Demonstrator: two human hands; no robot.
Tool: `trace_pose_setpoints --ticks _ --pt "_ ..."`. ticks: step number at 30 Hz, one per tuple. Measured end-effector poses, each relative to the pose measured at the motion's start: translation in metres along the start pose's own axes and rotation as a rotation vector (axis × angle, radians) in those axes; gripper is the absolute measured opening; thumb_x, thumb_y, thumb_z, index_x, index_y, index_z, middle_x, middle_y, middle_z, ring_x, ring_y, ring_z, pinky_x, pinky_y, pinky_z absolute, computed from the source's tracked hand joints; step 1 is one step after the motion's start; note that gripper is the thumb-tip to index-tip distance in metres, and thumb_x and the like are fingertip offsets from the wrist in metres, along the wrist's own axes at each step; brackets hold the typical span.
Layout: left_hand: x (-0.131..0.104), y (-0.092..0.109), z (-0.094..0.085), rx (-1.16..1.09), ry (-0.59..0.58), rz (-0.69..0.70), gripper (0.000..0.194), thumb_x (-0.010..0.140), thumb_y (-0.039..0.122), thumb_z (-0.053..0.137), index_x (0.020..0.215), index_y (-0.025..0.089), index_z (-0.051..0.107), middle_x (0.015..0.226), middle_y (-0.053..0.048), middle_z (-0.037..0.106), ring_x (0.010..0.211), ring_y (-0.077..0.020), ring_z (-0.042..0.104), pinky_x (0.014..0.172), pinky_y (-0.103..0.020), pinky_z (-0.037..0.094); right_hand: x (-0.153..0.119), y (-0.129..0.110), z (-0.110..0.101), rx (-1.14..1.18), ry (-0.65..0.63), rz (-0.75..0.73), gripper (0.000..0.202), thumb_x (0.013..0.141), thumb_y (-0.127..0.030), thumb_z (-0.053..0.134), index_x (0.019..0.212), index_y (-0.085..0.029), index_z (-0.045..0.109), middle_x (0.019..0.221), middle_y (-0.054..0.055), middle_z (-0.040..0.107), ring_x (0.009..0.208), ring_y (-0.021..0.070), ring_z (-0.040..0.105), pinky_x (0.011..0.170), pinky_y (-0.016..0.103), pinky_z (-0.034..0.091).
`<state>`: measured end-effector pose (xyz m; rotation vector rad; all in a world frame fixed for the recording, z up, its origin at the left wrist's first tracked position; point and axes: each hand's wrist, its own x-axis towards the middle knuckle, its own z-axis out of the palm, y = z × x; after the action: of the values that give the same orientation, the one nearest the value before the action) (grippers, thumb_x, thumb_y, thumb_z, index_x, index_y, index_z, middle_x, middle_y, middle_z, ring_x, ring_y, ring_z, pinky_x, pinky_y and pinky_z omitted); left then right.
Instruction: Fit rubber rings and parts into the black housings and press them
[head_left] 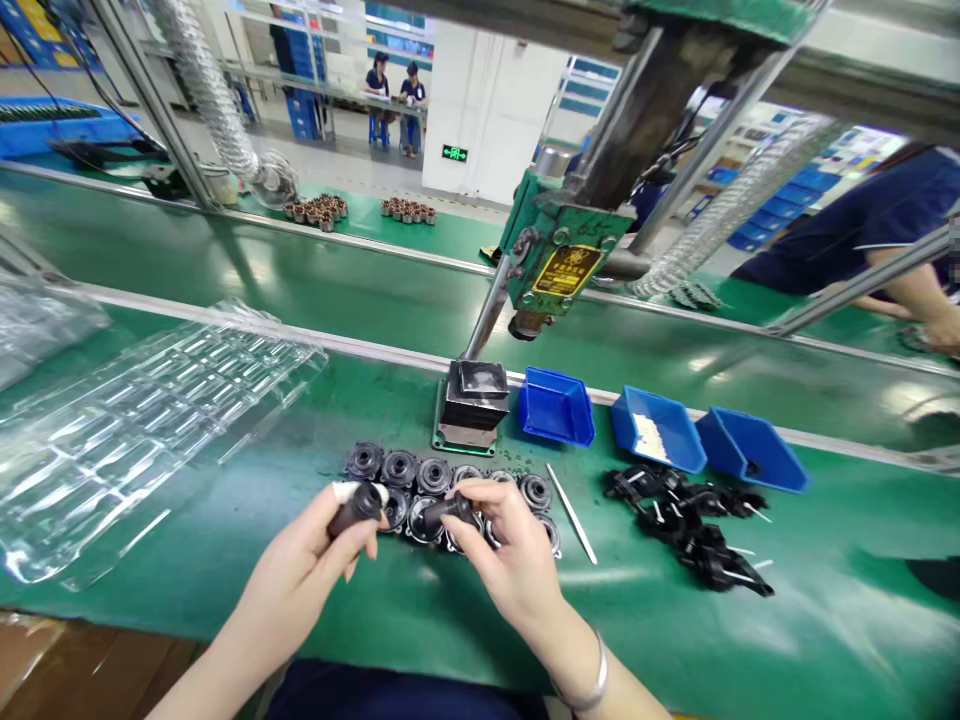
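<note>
My left hand (304, 555) is closed around a short black cylindrical part (361, 506), its round end tilted up. White wrapping shows on a finger of that hand. Between thumb and fingers, my right hand (514, 545) grips a second black cylindrical part (444, 515), which lies nearly level and points left. Both hands hover over two rows of round black housings (400, 467) with ringed centres, and they hide some of these. A thin white stick (571, 515) rests on the green bench just right of the rows.
Behind the housings stands a green hand press (559, 250) above a dark metal block (474, 395). Blue bins (556, 408) line the rail, one with white pieces (649, 438). Black parts (690, 525) are heaped right; clear plastic trays (157, 420) lie left. A co-worker's arm (907, 290) is across the bench.
</note>
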<state>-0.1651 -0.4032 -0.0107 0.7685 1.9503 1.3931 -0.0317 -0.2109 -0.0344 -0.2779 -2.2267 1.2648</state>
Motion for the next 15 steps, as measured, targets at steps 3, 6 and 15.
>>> trace_pose_setpoints --ticks 3,6,15 --pt "0.003 -0.001 -0.012 -0.023 0.135 0.053 0.026 0.101 0.046 0.045 0.113 0.024 0.053 0.090 0.000 0.059 0.065 -0.0133 0.055 0.065 -0.026 0.050 0.008 0.007 0.000 -0.288 -0.156 -0.204 0.014 0.098 -0.021 0.062 0.111 -0.019 0.057 0.104 0.009 0.068 0.099 0.0233 0.066 0.089 0.041 0.056" --pt "0.004 -0.005 -0.017 0.133 0.181 0.150 0.022 0.100 0.043 0.049 0.104 0.024 0.058 0.097 -0.003 0.058 0.067 -0.0129 0.057 0.064 -0.026 0.051 0.015 0.000 -0.002 -0.419 -0.309 -0.314 0.018 0.098 -0.020 0.061 0.115 -0.018 0.058 0.117 0.013 0.066 0.111 0.0276 0.061 0.098 0.049 0.052" --pt "0.003 -0.021 0.003 0.275 0.073 0.275 0.045 0.097 0.039 0.057 0.139 0.034 0.043 0.113 0.000 0.069 0.105 -0.0181 0.068 0.091 -0.028 0.057 0.025 -0.023 0.011 0.093 -0.308 -0.123 0.020 0.097 -0.023 0.065 0.117 -0.025 0.061 0.107 0.002 0.068 0.099 0.0148 0.065 0.089 0.027 0.054"
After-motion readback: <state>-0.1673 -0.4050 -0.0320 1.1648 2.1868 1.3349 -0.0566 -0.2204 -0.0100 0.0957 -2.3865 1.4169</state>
